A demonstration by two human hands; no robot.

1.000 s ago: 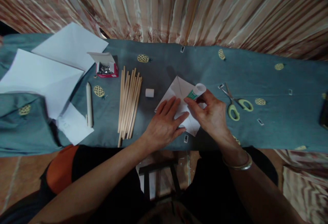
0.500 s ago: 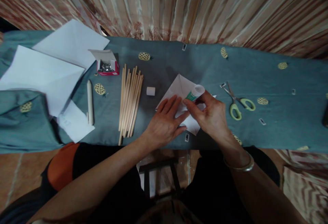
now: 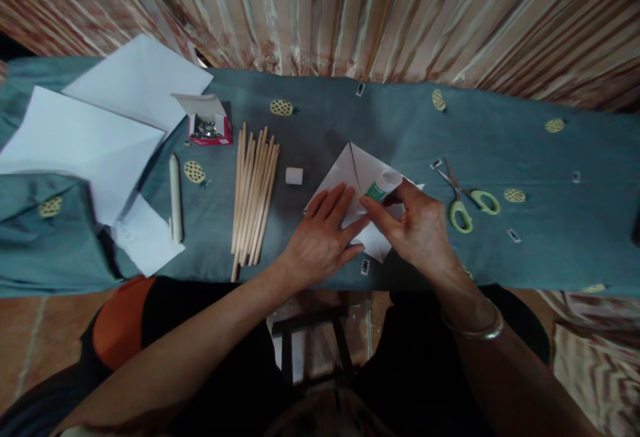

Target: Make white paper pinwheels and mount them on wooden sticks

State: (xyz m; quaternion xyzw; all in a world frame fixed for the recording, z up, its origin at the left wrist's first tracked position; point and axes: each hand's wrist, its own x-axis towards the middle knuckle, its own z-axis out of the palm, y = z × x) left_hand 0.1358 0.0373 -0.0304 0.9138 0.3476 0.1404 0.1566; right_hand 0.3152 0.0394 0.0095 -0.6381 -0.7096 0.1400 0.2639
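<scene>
A folded piece of white paper (image 3: 345, 165) lies on the cloth in front of me, creased at its upper corner. Spread flat across its left side, my left hand (image 3: 323, 240) presses it down with the fingers apart. My right hand (image 3: 415, 220) is closed around a white and green glue stick (image 3: 385, 185), tilted with its hollow end up; its lower end is hidden against the paper. A small white cap (image 3: 294, 176) sits to the left of the paper.
Left of the cap lies a bundle of thin wooden sticks (image 3: 254, 197). Beyond it are an open red box of metal pins (image 3: 210, 129), a pale thick stick (image 3: 175, 200) and large white sheets (image 3: 85, 137). Green-handled scissors (image 3: 465, 200) lie open at right. A pleated curtain (image 3: 320, 17) hangs behind.
My right hand has shifted slightly to the right with the glue stick. My left hand stays in place on the paper.
</scene>
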